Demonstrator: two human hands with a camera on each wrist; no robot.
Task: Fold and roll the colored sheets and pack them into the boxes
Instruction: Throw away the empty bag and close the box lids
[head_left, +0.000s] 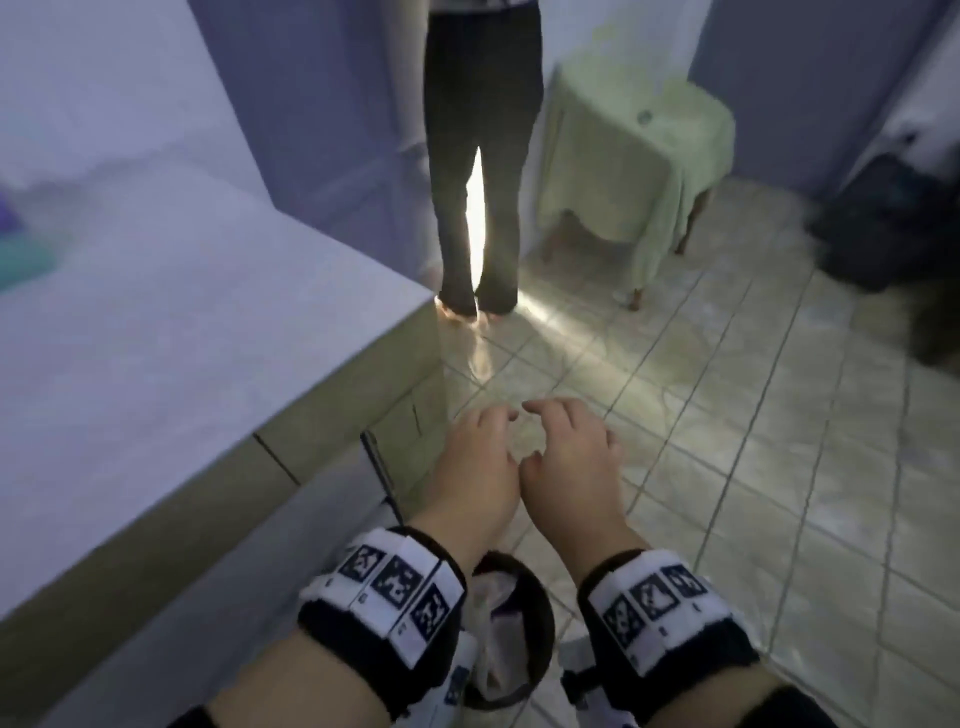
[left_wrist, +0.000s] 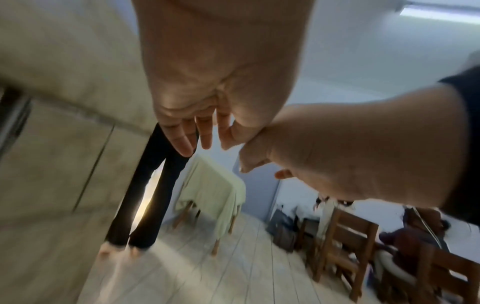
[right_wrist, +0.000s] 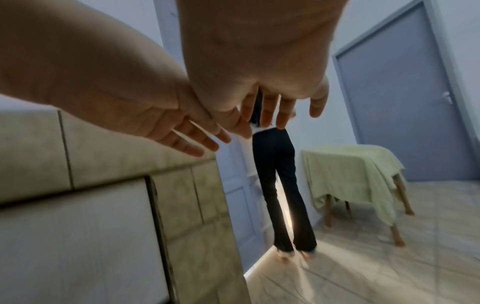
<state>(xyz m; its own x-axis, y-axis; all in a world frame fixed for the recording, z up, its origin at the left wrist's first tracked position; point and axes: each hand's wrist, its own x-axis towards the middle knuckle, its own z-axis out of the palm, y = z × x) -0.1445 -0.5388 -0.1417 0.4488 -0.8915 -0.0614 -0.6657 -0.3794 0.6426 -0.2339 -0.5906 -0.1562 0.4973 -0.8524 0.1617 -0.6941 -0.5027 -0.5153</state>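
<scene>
My left hand (head_left: 496, 434) and right hand (head_left: 548, 431) are held out side by side over the tiled floor, just right of the counter's corner. Both are empty, with their fingers loosely bent and their thumbs almost touching. The left wrist view shows the left hand's fingers (left_wrist: 200, 133) straight and the right hand (left_wrist: 259, 160) beside them. In the right wrist view the right hand's fingers (right_wrist: 272, 111) are spread, with the left hand (right_wrist: 187, 135) next to them. Blurred purple and teal sheets (head_left: 21, 244) lie at the counter's far left. No box is in view.
The white-topped, tile-fronted counter (head_left: 182, 353) fills the left. A person in black trousers (head_left: 480, 182) stands ahead in a doorway. A small table under a pale green cloth (head_left: 634, 156) is at the right, with a dark bag (head_left: 883, 223) and wooden chairs (left_wrist: 345, 242) beyond.
</scene>
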